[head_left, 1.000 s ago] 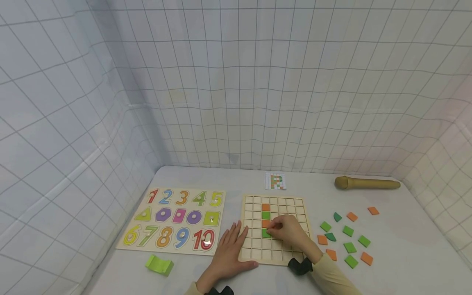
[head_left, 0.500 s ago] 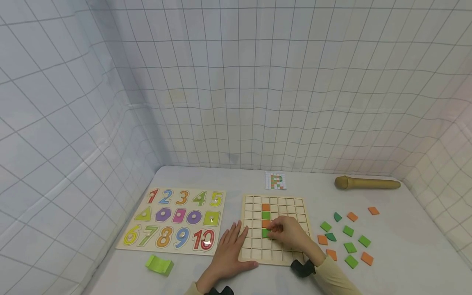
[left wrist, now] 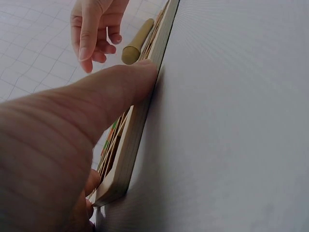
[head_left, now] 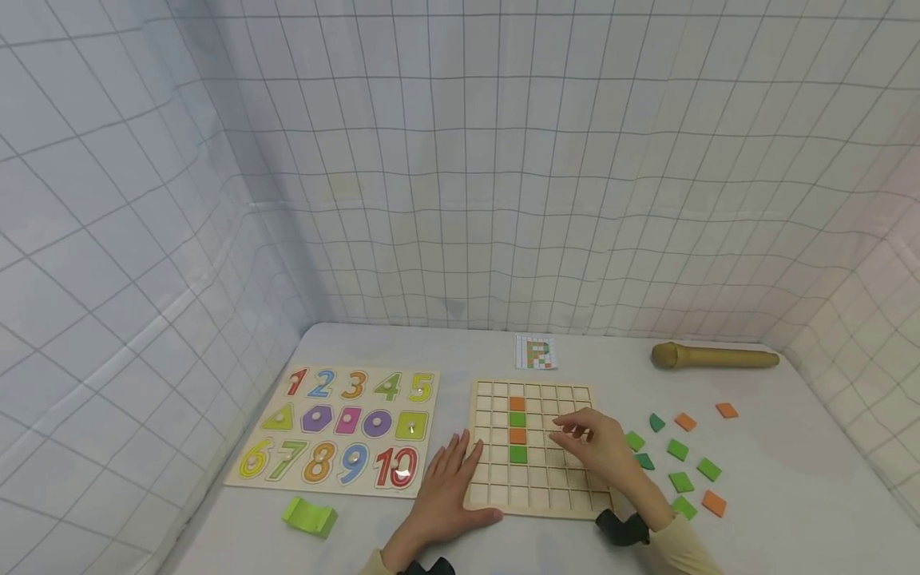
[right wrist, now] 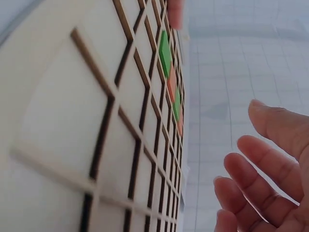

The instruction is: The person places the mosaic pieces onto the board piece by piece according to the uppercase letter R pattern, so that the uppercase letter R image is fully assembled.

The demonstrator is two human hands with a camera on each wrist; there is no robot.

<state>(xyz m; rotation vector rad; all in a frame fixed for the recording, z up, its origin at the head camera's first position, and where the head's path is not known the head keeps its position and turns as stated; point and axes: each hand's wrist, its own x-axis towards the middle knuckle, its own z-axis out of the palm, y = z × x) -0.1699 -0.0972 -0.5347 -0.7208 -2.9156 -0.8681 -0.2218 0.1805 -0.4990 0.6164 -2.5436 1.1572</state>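
Note:
The wooden grid board (head_left: 500,496) lies flat, with a column of alternating orange and green square tiles set in its cells; the lowest is a green tile (head_left: 518,454). My left hand (head_left: 447,489) rests at the board's lower left corner with spread, straight fingers. In the left wrist view its thumb (left wrist: 120,79) lies along the board's near edge. Over the right half of the board hovers my right hand (head_left: 598,447), fingers relaxed and nothing between them. The right wrist view shows those fingers (right wrist: 251,179) loosely bent and apart from the grid.
Right of the board lie several loose green and orange tiles, such as an orange tile (head_left: 714,503). A pattern card (head_left: 536,352) and a brown microphone-shaped stick (head_left: 715,356) are at the back. A number puzzle board (head_left: 336,403) and a light green block (head_left: 310,517) sit left.
My right hand has let go of the lower green tile, leaving it in its cell, and moved right with its fingers opening. The left hand has stayed in place.

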